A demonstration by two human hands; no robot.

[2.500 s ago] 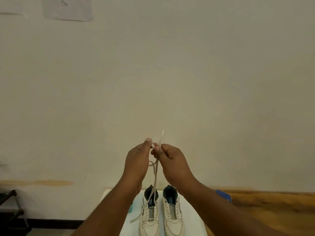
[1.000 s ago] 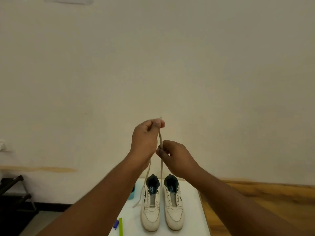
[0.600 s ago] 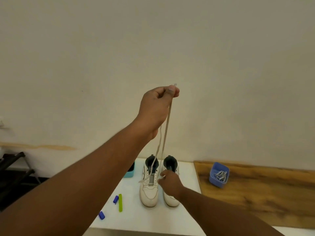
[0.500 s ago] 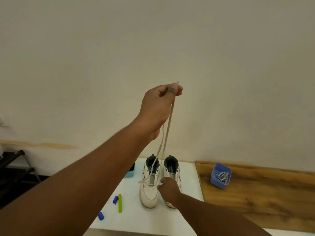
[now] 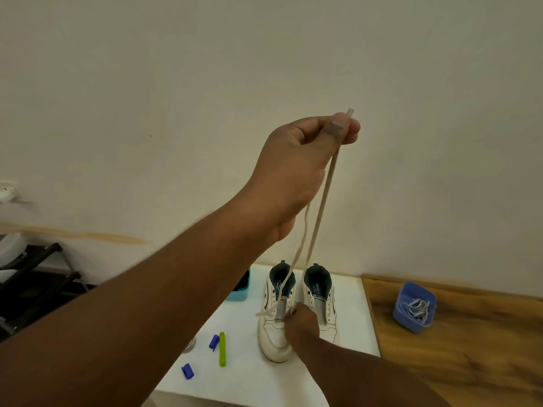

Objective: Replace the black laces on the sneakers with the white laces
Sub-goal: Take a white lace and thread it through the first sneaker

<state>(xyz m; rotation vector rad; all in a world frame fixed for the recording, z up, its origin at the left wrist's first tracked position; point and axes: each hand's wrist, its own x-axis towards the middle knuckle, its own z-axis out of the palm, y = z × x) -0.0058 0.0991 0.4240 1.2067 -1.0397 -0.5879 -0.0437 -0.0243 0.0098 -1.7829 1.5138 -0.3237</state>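
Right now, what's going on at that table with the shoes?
A person is lacing a pair of white sneakers on the white table. The left hand pinches a white lace high up, both strands hanging down. The right hand works at the eyelets of the sneaker on the left. More laces lie in a blue bin.

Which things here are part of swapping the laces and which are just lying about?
Part of the job:
white lace, pinched in the left hand
left sneaker, under the right hand
right sneaker
blue tub of laces

Lying about:
green clip
blue clips
teal box
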